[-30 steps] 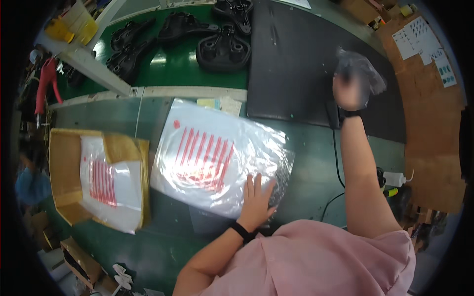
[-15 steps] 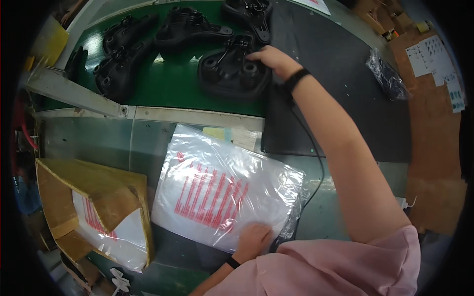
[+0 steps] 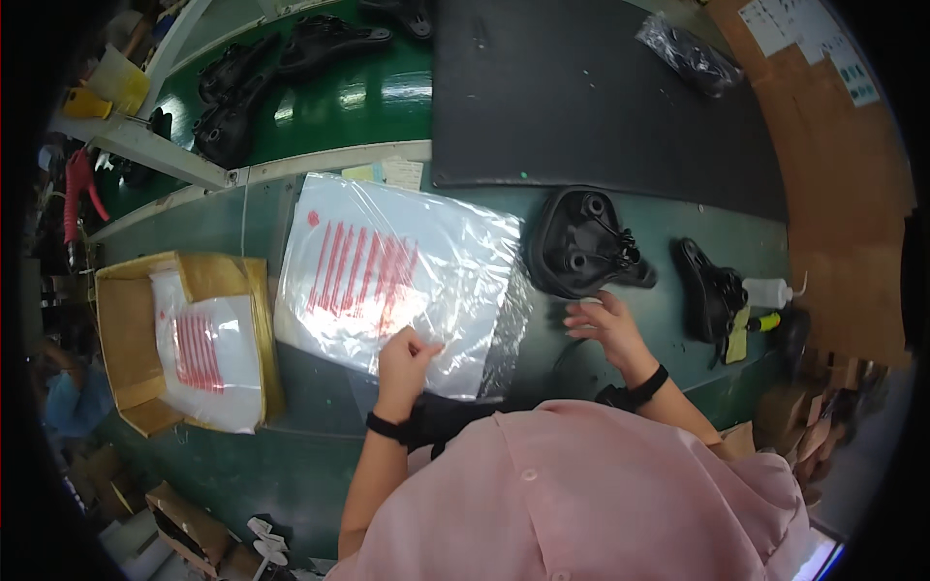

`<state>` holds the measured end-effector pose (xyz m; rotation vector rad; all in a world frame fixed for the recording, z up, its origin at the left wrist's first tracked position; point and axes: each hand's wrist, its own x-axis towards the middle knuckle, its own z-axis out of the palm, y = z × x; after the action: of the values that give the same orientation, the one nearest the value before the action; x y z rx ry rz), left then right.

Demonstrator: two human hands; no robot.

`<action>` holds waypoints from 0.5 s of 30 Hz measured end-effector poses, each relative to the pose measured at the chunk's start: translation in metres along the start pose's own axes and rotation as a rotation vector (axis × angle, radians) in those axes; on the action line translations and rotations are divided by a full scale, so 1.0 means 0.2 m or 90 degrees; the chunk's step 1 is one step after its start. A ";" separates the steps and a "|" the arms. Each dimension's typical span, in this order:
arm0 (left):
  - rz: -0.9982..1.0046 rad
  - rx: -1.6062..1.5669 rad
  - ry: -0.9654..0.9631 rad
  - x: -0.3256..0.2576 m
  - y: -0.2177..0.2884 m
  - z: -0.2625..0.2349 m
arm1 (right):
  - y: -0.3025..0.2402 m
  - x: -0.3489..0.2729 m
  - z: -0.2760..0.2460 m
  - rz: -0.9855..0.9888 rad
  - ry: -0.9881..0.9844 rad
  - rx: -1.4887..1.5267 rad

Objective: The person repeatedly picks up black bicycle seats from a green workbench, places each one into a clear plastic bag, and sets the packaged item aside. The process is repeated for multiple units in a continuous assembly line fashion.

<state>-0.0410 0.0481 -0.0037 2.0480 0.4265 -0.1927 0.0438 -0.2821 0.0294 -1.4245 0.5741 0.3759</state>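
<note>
A stack of clear plastic bags (image 3: 455,252) with red print lies flat in front of me. My left hand (image 3: 402,373) is over its near edge, with thumb and fingers pinched on the top plastic bag. A black bicycle saddle (image 3: 567,242) rests underside up on the green table, just right of the bags. Close to its near side is my right hand (image 3: 610,334), fingers apart and holding nothing. Farther right lies another black saddle (image 3: 707,290), with a yellow-green piece at its near end.
At left stands an open cardboard box (image 3: 136,339) of printed bags. Several saddles (image 3: 329,44) sit on the green surface beyond a metal rail (image 3: 320,160). A black mat (image 3: 601,107) carries a wrapped item (image 3: 688,53). A white bottle (image 3: 770,292) is at right.
My right hand has brought a saddle from the green surface to the table beside the bags and let go. My left hand has gone from lying on the bags to a pinch. The view has shifted.
</note>
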 end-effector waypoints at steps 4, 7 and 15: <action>-0.029 -0.198 0.072 -0.02 0.09 0.03 | -0.01 0.16 -0.46 -0.529 0.204 -0.434; 0.020 -0.232 0.016 -0.04 0.19 0.07 | -0.02 0.28 -0.62 -0.398 -0.052 -0.576; 0.027 -0.307 0.049 0.08 0.07 0.19 | 0.11 0.12 -0.39 0.070 -0.191 -0.285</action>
<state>-0.0202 0.0122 -0.0159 1.5906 0.4282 0.0167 0.0404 -0.3583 -0.0063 -1.7230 0.3325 0.8301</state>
